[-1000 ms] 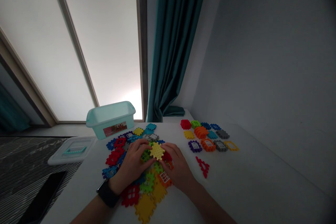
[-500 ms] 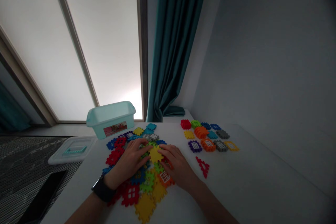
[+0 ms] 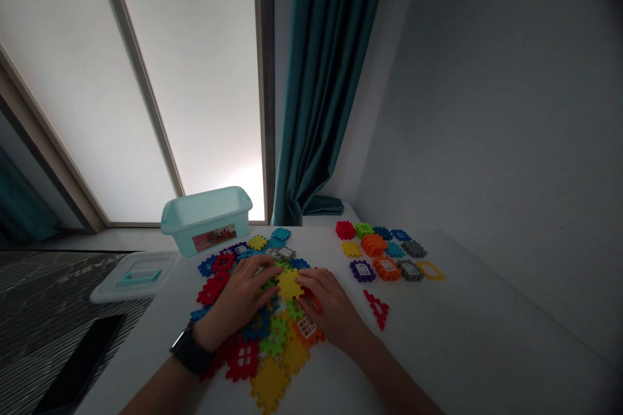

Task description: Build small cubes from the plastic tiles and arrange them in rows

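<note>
A yellow square interlocking building tile with notched edges is held between my two hands, above a heap of mixed tiles. My left hand, with a dark watch on its wrist, has thumb and fingers at the tile's left edge. From the other side, my right hand grips its right edge. Around them lie a red window tile, a green tile, an orange tile with a white window and a large yellow tile. My hands hide part of the heap.
Sorted tile stacks, including an orange stack, stand in rows at the right. A red triangular piece lies nearer. Behind the heap stands a mint plastic bin; its clear lid and a black phone-like slab are left.
Almost nothing differs. Both hands keep their places at the yellow tile, and the whole view has shifted very slightly.
</note>
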Available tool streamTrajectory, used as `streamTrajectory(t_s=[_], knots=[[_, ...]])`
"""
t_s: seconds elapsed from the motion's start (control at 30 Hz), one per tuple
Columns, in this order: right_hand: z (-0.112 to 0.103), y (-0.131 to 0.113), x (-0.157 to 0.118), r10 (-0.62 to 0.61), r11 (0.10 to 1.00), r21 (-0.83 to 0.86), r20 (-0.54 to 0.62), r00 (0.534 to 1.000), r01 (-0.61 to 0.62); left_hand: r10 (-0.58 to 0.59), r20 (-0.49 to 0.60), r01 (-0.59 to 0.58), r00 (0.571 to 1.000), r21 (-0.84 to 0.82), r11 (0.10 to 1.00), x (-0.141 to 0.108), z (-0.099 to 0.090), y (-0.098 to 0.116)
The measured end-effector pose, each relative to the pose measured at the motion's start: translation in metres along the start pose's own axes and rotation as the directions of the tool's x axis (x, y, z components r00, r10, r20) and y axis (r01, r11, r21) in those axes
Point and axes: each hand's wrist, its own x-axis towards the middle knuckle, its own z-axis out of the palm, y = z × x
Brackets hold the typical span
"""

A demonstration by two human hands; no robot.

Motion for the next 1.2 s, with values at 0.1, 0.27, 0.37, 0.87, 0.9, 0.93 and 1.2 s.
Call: streamTrajectory(t_s=[0.1,0.27,0.37,0.87,0.9,0.93,1.2], knots=[[0.001,0.003,-0.001,-0.004,1.0,-0.005,0.003,1.0,0.004,-0.01,-0.024,0.01,1.0,-0.006,1.0,0.001,0.0,-0.001],[0.001,0.006,-0.001,-0.016,1.0,-0.019,-0.004,1.0,0.016,-0.017,-0.037,0.016,0.999,-0.026,1.0,0.001,0.0,-0.001],[0.0,0.005,0.0,-0.029,0.999,-0.03,-0.029,0.999,0.028,-0.027,-0.036,0.025,0.999,-0.041,0.999,0.001,-0.001,0.002],[-0.002,0.002,0.002,-0.053,0.998,-0.019,-0.126,0.991,0.051,-0.034,-0.03,0.031,0.999,-0.08,0.996,-0.001,-0.002,0.007],[-0.003,0.002,0.002,-0.052,0.999,-0.015,-0.129,0.99,0.051,-0.038,-0.028,0.035,0.999,-0.092,0.995,0.0,-0.002,0.007],[-0.004,0.001,0.002,-0.05,0.999,-0.011,-0.128,0.99,0.049,-0.046,-0.026,0.043,0.999,-0.111,0.993,0.0,-0.003,0.008],[-0.011,-0.006,0.003,0.04,0.996,0.089,-0.16,0.986,-0.025,-0.15,0.093,0.174,0.984,-0.367,0.914,0.005,-0.005,0.019]])
